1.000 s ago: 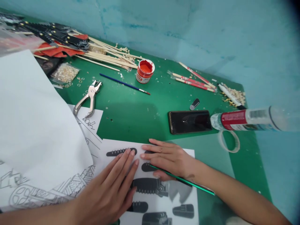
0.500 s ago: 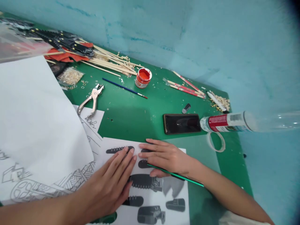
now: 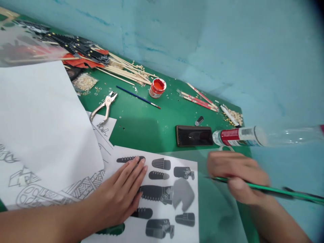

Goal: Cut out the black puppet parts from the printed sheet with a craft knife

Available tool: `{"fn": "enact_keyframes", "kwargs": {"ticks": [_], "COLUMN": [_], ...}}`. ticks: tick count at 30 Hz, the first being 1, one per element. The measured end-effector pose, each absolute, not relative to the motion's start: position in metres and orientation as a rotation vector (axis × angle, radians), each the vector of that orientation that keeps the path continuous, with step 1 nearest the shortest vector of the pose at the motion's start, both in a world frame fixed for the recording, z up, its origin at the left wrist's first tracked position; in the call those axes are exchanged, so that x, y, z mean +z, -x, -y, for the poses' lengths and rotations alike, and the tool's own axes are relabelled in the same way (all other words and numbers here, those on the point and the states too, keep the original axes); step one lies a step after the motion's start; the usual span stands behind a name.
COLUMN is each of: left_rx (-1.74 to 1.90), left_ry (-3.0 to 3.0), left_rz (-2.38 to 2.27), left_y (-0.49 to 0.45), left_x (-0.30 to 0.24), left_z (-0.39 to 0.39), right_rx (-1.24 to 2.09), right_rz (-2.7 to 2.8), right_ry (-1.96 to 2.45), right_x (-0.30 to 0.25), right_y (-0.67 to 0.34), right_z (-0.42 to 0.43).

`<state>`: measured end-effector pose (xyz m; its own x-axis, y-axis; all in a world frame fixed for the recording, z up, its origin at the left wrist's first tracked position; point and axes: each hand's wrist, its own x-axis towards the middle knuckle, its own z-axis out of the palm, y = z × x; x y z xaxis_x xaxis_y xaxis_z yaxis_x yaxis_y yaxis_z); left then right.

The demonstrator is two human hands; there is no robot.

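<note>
My left hand lies flat with fingers stretched out on a white printed sheet that shows several black shapes. My right hand, blurred by motion, is off the sheet to its right, above the green table. Its fingers are closed round a thin green stick that points right. A clear plastic sheet seems to overlie the right part of the printed sheet.
A black phone and a lying bottle with a red label are behind the right hand. Farther back: red paint pot, blue brush, metal punch pliers, bamboo sticks. Large white paper at left.
My right hand has lifted off the printed sheet and swung to the right with the green stick. My left hand stays flat on the sheet. The view has shifted slightly.
</note>
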<state>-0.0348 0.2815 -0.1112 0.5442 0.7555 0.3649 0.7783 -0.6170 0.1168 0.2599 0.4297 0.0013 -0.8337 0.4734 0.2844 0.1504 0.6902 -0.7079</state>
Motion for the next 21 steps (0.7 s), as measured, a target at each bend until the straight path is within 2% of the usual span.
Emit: {"fn": "enact_keyframes", "kwargs": {"ticks": [2, 6, 10, 21], "left_rx": [-0.606, -0.623, -0.614, -0.443], "left_ry": [2.701, 2.701, 2.703, 2.742], "left_rz": [1.359, 1.384, 1.373, 1.332], "left_y": [0.034, 0.033, 0.032, 0.034], "left_x": [-0.112, -0.112, -0.11, -0.109], "left_z": [-0.281, -0.279, -0.28, -0.279], "right_rx": [1.014, 0.902, 0.795, 0.831], "right_rz": [2.544, 2.868, 2.945, 2.868], "right_ry": [0.415, 0.087, -0.147, -0.244], "right_x": [-0.01, -0.041, -0.066, -0.092], "right_y": [-0.236, -0.182, -0.15, -0.141], "right_z": [-0.443, -0.471, -0.487, -0.493]}}
